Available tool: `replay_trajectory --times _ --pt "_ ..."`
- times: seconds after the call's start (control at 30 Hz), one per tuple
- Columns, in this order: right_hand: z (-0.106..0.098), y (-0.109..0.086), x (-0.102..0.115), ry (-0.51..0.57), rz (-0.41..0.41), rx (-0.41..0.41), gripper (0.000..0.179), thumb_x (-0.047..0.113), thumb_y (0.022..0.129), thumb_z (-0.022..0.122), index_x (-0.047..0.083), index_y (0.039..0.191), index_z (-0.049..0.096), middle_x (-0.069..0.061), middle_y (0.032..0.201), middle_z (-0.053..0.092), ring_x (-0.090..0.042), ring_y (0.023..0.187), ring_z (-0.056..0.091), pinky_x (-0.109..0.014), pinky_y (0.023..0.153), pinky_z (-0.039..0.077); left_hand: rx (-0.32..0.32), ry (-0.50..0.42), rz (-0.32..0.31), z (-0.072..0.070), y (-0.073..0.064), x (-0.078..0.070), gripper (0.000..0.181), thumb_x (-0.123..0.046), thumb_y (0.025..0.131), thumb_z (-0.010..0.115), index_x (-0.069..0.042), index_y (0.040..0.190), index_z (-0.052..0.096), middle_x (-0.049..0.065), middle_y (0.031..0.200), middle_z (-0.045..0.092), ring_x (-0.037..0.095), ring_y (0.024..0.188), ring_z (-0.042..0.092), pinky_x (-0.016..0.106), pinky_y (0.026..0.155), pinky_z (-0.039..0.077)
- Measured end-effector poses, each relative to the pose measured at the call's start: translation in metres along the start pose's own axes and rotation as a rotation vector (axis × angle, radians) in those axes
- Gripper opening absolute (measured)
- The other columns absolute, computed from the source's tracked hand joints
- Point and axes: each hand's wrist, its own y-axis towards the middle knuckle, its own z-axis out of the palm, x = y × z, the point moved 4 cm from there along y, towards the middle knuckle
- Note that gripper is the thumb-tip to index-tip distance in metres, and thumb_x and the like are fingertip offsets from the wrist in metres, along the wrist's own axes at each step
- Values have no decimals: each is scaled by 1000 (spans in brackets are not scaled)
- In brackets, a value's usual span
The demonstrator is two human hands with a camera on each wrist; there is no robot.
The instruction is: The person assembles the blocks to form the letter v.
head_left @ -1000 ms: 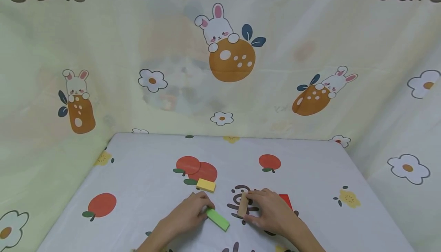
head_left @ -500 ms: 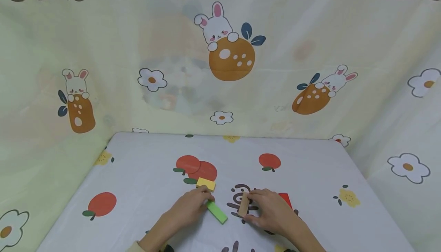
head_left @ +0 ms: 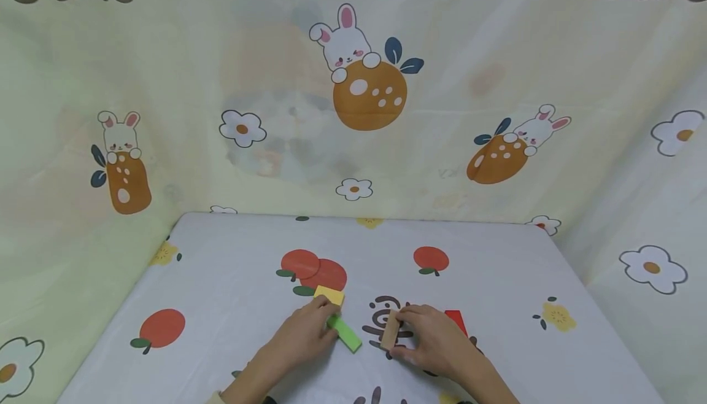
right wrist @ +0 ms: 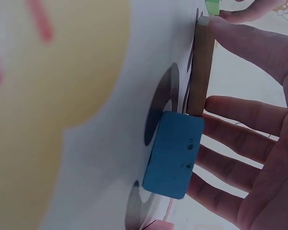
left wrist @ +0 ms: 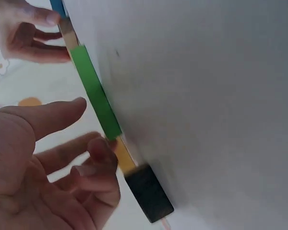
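Head view: the right hand (head_left: pixel 433 337) holds a wooden block (head_left: pixel 390 331) end to end, thumb at the near end and fingers at the far end. The left hand (head_left: pixel 305 331) has its fingertips at the far end of a green block (head_left: pixel 347 336); whether its thumb presses the side too cannot be told. The two blocks lie apart, with a gap that narrows toward the green one's near end. A yellow block (head_left: pixel 329 294) sits just past the left fingertips; a red block (head_left: pixel 455 320) shows partly behind the right hand. Wrist views reveal a blue block (right wrist: pixel 174 154) beside the right fingers and a black block (left wrist: pixel 150 193) near the left hand. The table (head_left: pixel 497 269) stretches well past both hands sideways, its far edge meeting a rabbit-print curtain (head_left: pixel 193 85).
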Motion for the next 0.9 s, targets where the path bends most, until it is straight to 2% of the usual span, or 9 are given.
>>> replay_trajectory --times 0.13,0.33,0.53,0.73,0.9 --pt "0 0 -1 -6 -12 -12 65 50 78 91 12 129 75 -4 129 76 -28 125 68 -48 105 57 -4 11 -59 0 -4 -6 50 -29 89 84 -7 132 71 7 125 68 19 98 65 44 87 60" --pt "1 -1 -1 -14 -29 -30 65 52 78 90 13 128 76 -2 128 76 -25 125 68 -46 105 58 -68 11 -123 1 -8 -11 59 -40 81 89 -1 123 72 10 116 66 18 87 56 38 71 53" --pt "0 0 -1 -10 -33 -36 65 52 78 91 12 127 76 -3 127 76 -26 125 68 -47 105 58 -89 40 -154 6 -7 -12 61 -48 76 91 -1 109 69 8 111 63 18 85 53 35 67 51" --pt "-2 0 -1 -26 -67 -67 64 51 78 91 11 126 77 -4 125 77 -27 123 70 -47 104 58 -75 63 -156 8 -5 -13 75 -53 73 92 0 119 66 10 118 63 21 89 57 41 72 58" --pt "-2 -1 -1 -26 -63 -57 63 49 77 91 11 125 77 -4 125 78 -29 122 71 -49 104 57 -63 78 -156 10 -5 -12 77 -57 70 93 -2 116 66 10 117 62 21 88 56 40 70 57"
